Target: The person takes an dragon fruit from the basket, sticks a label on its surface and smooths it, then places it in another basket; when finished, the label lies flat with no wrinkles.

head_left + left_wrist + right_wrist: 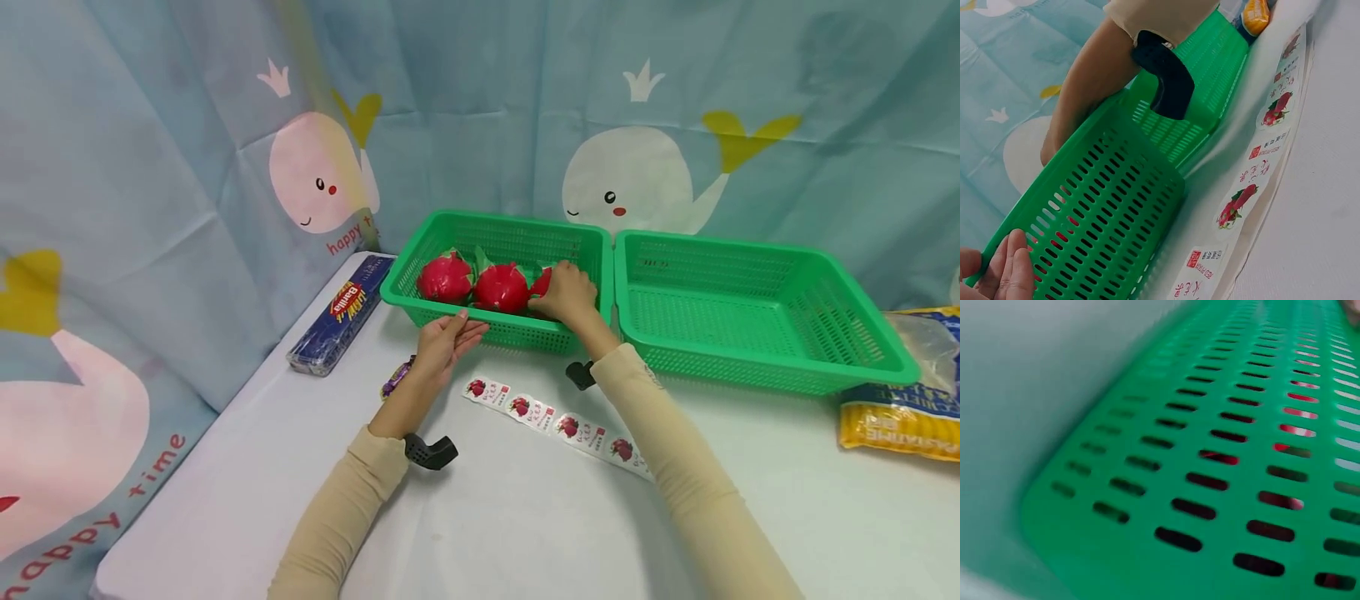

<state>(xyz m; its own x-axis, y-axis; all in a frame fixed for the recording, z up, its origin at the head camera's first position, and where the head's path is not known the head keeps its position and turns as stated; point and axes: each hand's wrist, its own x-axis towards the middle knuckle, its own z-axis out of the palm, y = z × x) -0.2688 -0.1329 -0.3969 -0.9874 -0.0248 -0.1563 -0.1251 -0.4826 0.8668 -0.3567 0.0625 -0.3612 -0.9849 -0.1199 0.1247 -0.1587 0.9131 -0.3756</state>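
Note:
Two red dragon fruits, one at the left (446, 277) and one in the middle (501, 290), lie in the left green basket (525, 332). Beside them my right hand (570, 293) reaches in over the near rim and grips a third dragon fruit (540, 283), mostly hidden by the fingers. My left hand (441, 343) holds the near rim, thumb at the top edge. In the left wrist view its fingers (1019, 275) lie against the slotted wall (1107, 206). The right wrist view is filled by the basket's wall (1166, 487), with red showing through the slots.
A second green basket (705, 308) adjoins on the right. In front lies a strip of dragon fruit stickers (536, 414), partly under the right sleeve. A blue Barilla pasta box (341, 317) and purple wrapped candy (395, 377) are at left, a yellow-blue pasta bag (900, 417) at far right.

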